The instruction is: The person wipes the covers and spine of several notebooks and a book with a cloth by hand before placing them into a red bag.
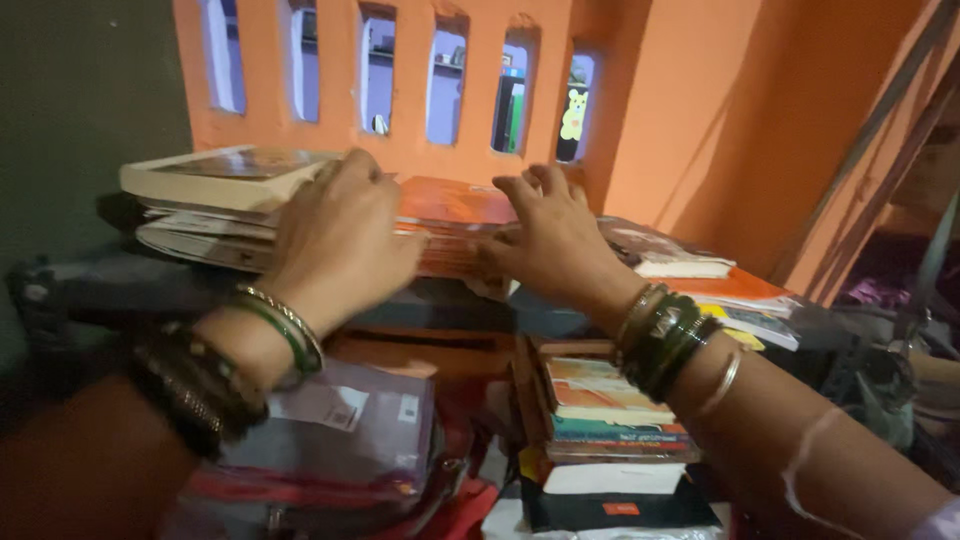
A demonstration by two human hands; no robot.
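Observation:
My left hand point(335, 240) and my right hand point(548, 238) both rest on a stack of orange-covered books point(455, 205) lying flat on a dark surface. The left hand grips the stack's left end, the right hand its right end with fingers spread over the top cover. Both wrists wear several bangles. A thick pale book point(222, 175) tops another pile just left of my left hand.
More books point(735, 290) lie to the right of the stack. Below stand a pile of colourful books point(605, 410) and a plastic-wrapped bundle point(345, 430). An orange wall with narrow openings point(445, 85) rises behind. Dark clutter sits at the far right.

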